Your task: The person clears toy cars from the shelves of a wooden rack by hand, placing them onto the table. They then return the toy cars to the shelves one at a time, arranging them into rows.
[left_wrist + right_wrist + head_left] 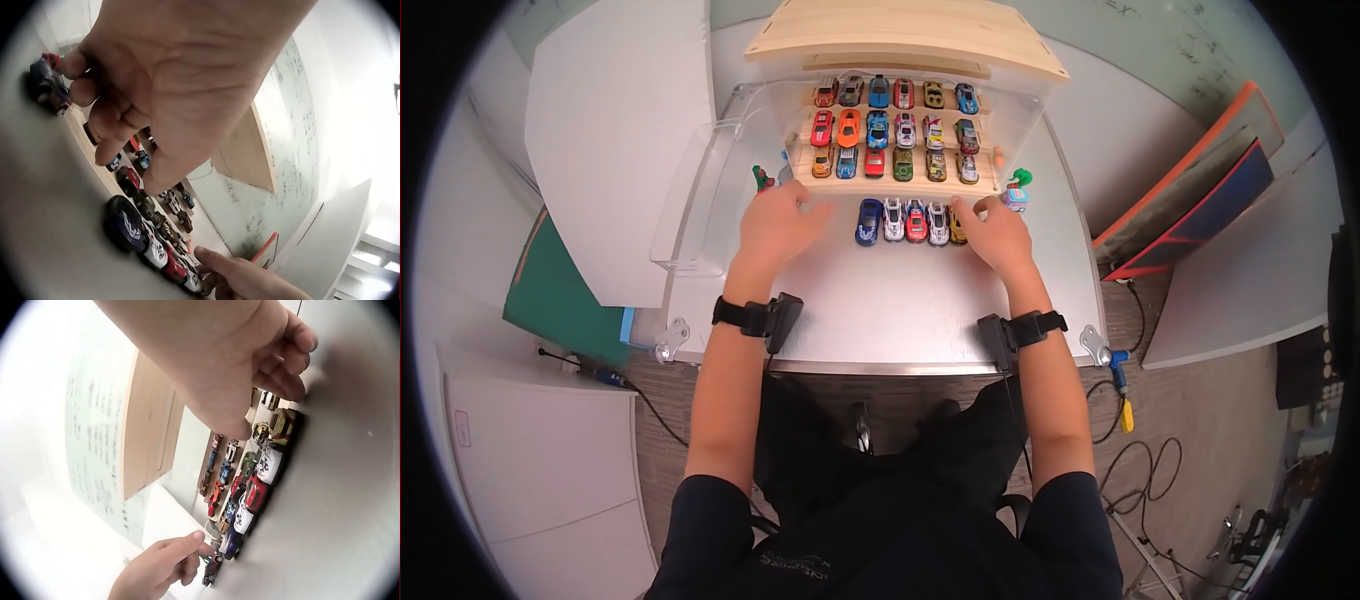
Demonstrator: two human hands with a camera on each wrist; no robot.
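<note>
My left hand point(782, 228) hovers over the metal table left of a short row of toy cars, thumb and index finger apart with nothing between them. Its nearest row car is the dark blue car point(868, 222). A small dark toy car with red on it point(49, 84) stands close by its outer fingers. My right hand point(997, 232) is at the row's right end, thumb and fingers spread by the yellow toy car point(284, 425). Between the blue and yellow cars stand two white cars point(893, 219) and a red car point(916, 221), side by side.
Behind the row, a wooden tiered rack point(840, 186) carries several toy cars under a wooden lid board point(910, 35). A clear plastic cover point(700, 200) stands at the left. Right of the rack sits a small toy with a green top point(1021, 178). The table's front edge point(880, 368) is near my body.
</note>
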